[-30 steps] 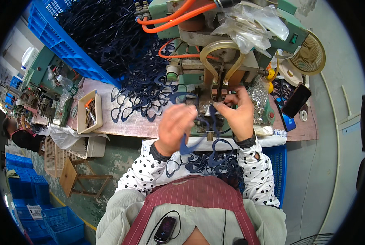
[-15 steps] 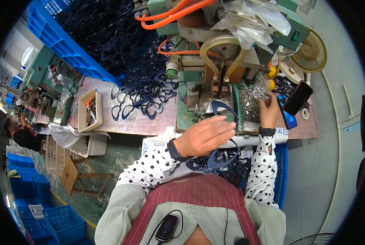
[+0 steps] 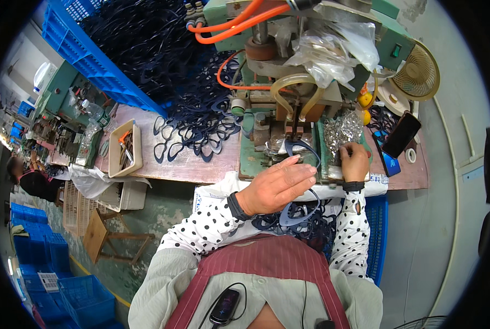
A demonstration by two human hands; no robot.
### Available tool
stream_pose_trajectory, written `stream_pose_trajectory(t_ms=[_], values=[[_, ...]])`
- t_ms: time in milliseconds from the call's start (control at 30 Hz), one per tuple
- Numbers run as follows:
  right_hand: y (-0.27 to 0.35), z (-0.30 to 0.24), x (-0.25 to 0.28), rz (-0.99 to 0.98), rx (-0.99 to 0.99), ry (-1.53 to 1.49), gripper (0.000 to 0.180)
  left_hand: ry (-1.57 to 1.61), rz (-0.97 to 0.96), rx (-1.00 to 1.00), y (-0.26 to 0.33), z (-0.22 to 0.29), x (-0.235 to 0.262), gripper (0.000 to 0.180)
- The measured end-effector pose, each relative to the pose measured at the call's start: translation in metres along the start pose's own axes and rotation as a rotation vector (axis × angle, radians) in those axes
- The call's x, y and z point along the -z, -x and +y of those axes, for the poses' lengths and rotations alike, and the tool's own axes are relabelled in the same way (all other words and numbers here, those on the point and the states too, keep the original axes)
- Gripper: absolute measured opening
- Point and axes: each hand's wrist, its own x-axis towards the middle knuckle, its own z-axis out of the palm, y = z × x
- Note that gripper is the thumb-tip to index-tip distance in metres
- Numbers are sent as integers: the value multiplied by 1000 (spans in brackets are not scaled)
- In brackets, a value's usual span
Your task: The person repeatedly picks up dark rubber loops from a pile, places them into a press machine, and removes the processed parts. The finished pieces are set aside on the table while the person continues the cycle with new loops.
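Dark-blue looped piece, under left hand at press front

Item: flat dark-blue looped piece, found at the near edge of the table, right of its middle. Upper loop is set beyond the left fingers, at the front of the green press; lower loop is hung nearer the body, past the table edge, above a heap of similar loops. Long axis is run near to far, crossed by the fingers, which are pointed right. Far end is placed just below the press prongs; contact cannot be told

Hands: left hand is nearer, laid across the middle, back up, fingers narrow and together; whether a pinch is made beneath cannot be told. Right hand is stationed to the right, apart from the piece, fingers bent down at small shiny bits near the table's right corner; any bit held is hidden

Appearance: thin band, smooth, wider along parts of its curve, openings rounded; join between loops is covered by the left hand
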Motion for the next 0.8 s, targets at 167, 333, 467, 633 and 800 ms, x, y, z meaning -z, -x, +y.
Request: stream_pose_trajectory(t_ms=[167,333,467,633,800], values=[[-1,2,-4,94,-104,-199,10,-63,221,-36,35,-25,7,26],[2,5,-7,175,-52,-215,11,-83,767,1042,73,-122,2,24],[1,1,-8,161,-55,-222,12,939,846,1654,107,-186,-1,37],[1,3,-4,154,-3,-218,11,1074,965,1598,97,-193,4,23],[0,1,-4,91,-70,-361,12,857,886,1440,71,-135,27,13]])
